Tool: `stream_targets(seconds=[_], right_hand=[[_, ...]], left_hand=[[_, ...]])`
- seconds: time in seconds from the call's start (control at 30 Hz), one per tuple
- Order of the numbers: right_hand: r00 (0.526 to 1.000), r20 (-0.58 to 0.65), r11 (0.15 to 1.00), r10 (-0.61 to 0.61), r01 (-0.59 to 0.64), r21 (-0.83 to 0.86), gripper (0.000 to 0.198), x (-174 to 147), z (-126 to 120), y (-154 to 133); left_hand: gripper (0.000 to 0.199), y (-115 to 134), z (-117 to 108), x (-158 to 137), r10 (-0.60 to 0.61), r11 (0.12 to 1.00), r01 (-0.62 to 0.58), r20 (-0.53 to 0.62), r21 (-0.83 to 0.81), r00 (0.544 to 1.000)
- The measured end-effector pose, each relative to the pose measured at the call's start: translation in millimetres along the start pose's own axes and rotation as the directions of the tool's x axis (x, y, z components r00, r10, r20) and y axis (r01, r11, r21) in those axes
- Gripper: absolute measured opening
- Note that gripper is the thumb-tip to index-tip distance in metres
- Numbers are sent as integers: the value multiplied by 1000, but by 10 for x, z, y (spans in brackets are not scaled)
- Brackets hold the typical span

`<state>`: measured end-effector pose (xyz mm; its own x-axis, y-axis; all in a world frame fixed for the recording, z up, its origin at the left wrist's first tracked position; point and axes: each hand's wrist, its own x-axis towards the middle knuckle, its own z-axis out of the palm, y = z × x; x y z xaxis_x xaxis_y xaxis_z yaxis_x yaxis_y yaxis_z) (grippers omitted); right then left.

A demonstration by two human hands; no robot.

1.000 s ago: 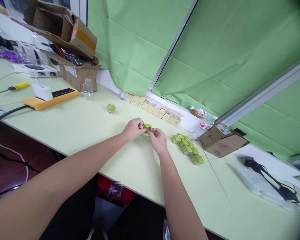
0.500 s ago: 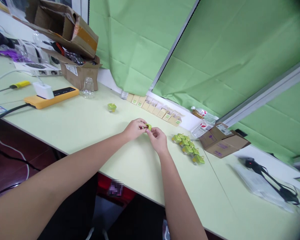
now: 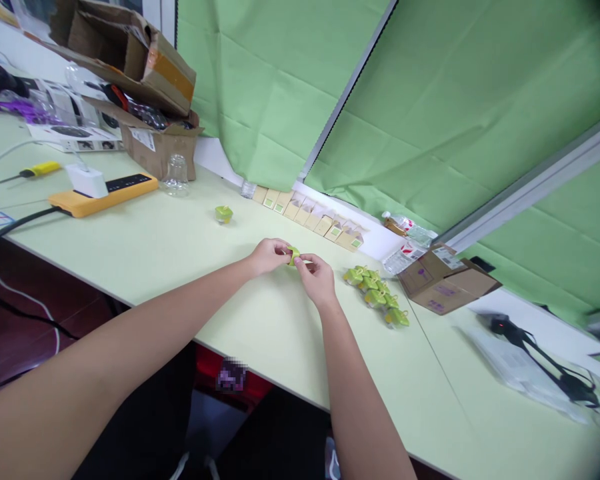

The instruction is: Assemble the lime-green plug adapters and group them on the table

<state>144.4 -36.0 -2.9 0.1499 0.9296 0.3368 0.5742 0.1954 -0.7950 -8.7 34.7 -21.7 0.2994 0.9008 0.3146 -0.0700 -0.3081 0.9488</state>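
Over the middle of the pale table, a small green plastic piece is pinched between both hands. My left hand closes its fingertips on the piece's left side. From the right, my right hand grips it with thumb and fingers. Fingers cover part of the piece, so its full shape is hidden. A single green-topped trinket with a clear base sits beyond my left hand. Right of my right hand lies a cluster of several similar green trinkets with small loops.
Small cardboard boxes line the back edge. At left are an orange power strip, a yellow screwdriver, a clear plastic cup and stacked cartons. A carton and a black strap-like device lie at right.
The green piece has turned in my fingers and shifted slightly left. Both hands keep hold of it, with small finger movements. The things on the table stay where they were.
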Motion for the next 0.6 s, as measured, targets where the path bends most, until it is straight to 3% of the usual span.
stream_targets(seconds=[0.13,0.33,0.6], right_hand=[[999,-25,999,31,-30,40,37,10,2,9],[999,-50,980,-7,17,197,30,48,26,51],[995,-92,995,-40,48,90,28,60,27,89]], left_hand=[[12,0,0,0,-34,998,36,27,-50,999],[24,45,-23,-7,-187,978,191,50,-89,981],[36,72,-19,-16,-208,962,224,111,-158,972]])
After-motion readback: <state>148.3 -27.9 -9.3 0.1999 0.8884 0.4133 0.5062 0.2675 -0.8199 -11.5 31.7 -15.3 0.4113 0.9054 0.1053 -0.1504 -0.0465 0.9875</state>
